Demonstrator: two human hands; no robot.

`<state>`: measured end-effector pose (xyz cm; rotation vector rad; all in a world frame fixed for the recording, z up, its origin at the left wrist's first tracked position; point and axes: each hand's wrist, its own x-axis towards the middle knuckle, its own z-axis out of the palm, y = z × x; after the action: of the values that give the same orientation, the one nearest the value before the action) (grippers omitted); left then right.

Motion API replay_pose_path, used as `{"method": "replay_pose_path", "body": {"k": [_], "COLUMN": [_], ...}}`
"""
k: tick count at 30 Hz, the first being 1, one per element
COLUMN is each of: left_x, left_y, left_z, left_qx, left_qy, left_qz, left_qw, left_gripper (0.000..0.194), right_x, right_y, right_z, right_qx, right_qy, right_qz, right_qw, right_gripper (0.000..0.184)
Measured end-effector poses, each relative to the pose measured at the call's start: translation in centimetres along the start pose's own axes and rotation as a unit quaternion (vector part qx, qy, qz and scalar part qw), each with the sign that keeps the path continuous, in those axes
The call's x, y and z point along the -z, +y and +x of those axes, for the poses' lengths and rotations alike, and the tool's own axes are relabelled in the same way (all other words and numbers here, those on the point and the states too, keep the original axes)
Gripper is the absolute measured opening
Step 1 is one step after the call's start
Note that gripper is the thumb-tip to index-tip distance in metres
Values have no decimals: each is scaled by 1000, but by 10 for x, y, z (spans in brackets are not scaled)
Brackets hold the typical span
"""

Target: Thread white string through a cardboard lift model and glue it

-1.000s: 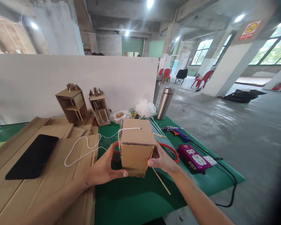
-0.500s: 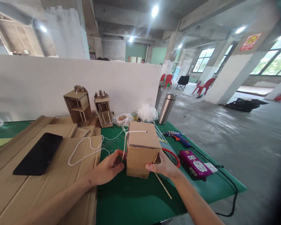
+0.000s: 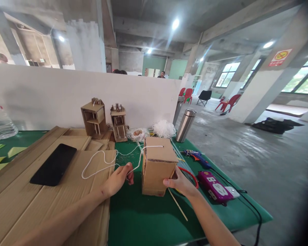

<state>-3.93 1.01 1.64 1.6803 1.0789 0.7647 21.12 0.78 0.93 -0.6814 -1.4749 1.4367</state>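
Note:
A cardboard box (image 3: 160, 160) stands upright on the green tabletop in front of me. From a small hole in its top comes a white string (image 3: 154, 146), which drapes over the left edge. My left hand (image 3: 120, 177) pinches that string just left of the box, apart from the cardboard. The string's slack continues in a loop across the flat cardboard sheets. My right hand (image 3: 179, 184) grips the box at its right side, thumb on the front face; the other fingers are partly hidden behind it. By the box's lower right lies a thin wooden stick (image 3: 178, 205).
Two small cardboard models (image 3: 93, 119) stand by the white partition (image 3: 66, 89). A black phone (image 3: 53, 165) rests on cardboard sheets (image 3: 84, 205). Rightward are a steel flask (image 3: 186, 126), a glue gun (image 3: 199, 159), a purple power strip (image 3: 215, 188) with a cable, and a water bottle (image 3: 1, 123) far left.
My left hand has moved slightly away from the box and drawn the string out to the left. My right hand keeps its grip. The view has shifted a little.

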Motion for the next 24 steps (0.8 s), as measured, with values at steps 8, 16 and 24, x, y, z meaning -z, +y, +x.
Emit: {"method": "replay_pose_path", "body": {"k": [8, 16, 24], "left_x": [-5, -7, -7], "left_y": [-6, -8, -8], "left_z": [1, -1, -1], "left_qx": [10, -10, -13], "left_qy": [8, 59, 55], "left_qz": [133, 249, 279], "left_qw": [991, 967, 959], "left_gripper": [43, 37, 37], "right_x": [5, 8, 12], "right_y": [7, 11, 15], "right_z": [1, 1, -1], "right_qx": [-5, -6, -17], "right_qy": [3, 0, -4], "right_qz": [3, 3, 2], "right_qw": [1000, 1000, 1000], "right_gripper": [101, 99, 98]}}
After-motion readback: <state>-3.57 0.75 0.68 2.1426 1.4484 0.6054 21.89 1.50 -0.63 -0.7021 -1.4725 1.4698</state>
